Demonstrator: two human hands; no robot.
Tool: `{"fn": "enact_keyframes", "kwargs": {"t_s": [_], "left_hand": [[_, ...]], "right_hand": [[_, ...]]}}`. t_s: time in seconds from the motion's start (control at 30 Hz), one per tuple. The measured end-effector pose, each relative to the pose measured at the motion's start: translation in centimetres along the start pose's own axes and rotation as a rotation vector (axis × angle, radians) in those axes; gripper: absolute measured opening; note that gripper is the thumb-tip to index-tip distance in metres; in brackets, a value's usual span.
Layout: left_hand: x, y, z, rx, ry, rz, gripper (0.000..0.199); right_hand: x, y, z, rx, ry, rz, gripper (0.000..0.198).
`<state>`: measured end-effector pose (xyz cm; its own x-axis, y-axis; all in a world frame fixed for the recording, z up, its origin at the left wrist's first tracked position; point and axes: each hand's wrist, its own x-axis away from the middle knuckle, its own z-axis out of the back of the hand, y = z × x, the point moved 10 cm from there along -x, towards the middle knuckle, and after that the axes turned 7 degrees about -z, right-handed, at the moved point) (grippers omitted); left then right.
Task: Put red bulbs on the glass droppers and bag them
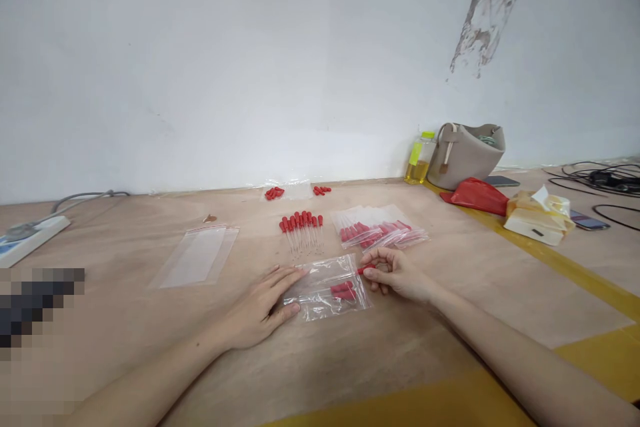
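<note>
A clear zip-lock bag (320, 310) lies flat between my hands, with a few red rubber bulbs (344, 291) inside near its right end. My left hand (263, 307) rests on the bag's left edge, fingers stretched out. At the opposite edge, my right hand (393, 273) pinches a red dropper bulb (367, 269); whether a glass tube is attached to it is hard to make out. Just beyond the bag, several glass droppers (301, 230) with red bulbs lie fanned side by side. Filled zip-lock bags (380, 227) overlap behind my right hand.
Flat bags (197, 257) lie at left. Loose red bulbs (323, 191) and a bag with red bulbs (275, 193) are by the wall. At right stand a bottle (419, 159), a grey handbag (465, 157), a red pouch (477, 197) and a tissue pack (540, 217). A power strip (37, 240) sits far left.
</note>
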<state>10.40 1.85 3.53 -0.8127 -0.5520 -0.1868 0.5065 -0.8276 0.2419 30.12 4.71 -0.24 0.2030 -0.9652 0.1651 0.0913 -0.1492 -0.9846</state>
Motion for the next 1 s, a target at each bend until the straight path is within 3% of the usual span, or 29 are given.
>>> {"fn": "enact_keyframes", "kwargs": {"t_s": [0.27, 0.43, 0.5, 0.7, 0.87, 1.0], "left_hand": [[-0.2, 0.3, 0.2, -0.002, 0.018, -0.019, 0.045], [-0.3, 0.4, 0.3, 0.002, 0.025, -0.028, 0.044], [-0.3, 0.3, 0.2, 0.002, 0.024, -0.024, 0.044], [-0.2, 0.0, 0.1, 0.009, 0.024, -0.008, 0.045], [-0.1, 0.0, 0.3, 0.041, 0.055, -0.02, 0.047], [0.1, 0.2, 0.9, 0.058, 0.118, -0.045, 0.041]], "right_hand": [[-0.7, -1.0, -2.2, 0.175, -0.014, 0.164, 0.021], [-1.2, -1.5, -1.5, 0.192, 0.142, 0.253, 0.019], [-1.3, -1.2, -1.3, 0.211, 0.168, 0.218, 0.019], [-1.0, -0.2, -1.5, 0.192, -0.034, 0.03, 0.027], [-1.5, -3.9, 0.8, 0.401, 0.202, 0.133, 0.017], [-4.5, -8.2, -0.6, 0.775, 0.338, 0.231, 0.008]]}}
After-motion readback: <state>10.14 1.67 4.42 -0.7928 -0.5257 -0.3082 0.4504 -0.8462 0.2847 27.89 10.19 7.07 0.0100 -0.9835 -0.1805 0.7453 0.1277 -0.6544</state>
